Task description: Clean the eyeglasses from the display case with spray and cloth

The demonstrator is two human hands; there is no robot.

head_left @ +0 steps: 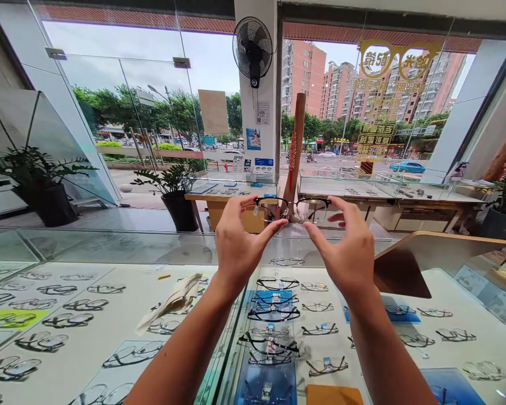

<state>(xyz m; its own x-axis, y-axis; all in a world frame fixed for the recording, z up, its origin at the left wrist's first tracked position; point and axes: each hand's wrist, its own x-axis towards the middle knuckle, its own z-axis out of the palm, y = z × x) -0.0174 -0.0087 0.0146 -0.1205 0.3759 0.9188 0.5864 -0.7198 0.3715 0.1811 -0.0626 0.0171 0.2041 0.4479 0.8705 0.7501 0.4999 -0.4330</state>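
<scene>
pinching dark-browed eyeglasses [292, 203] by their outer sides, the left hand [239, 237] and right hand [349, 243] hold them up between them. below both hands, a glass case [99, 320] contains rows of spectacles [273, 313]; beyond the left hand, a black pot [180, 214] holds a plant [171, 180].

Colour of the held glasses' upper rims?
Upper rims: black, showing best in the head view.

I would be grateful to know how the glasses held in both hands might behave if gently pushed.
The glasses are probably light, since the left hand and right hand hold them up in a fingertip grip. Their dark upper rims look fairly stiff, though thin enough to bend if forced. The clear lenses are likely smooth and slippery.
</scene>
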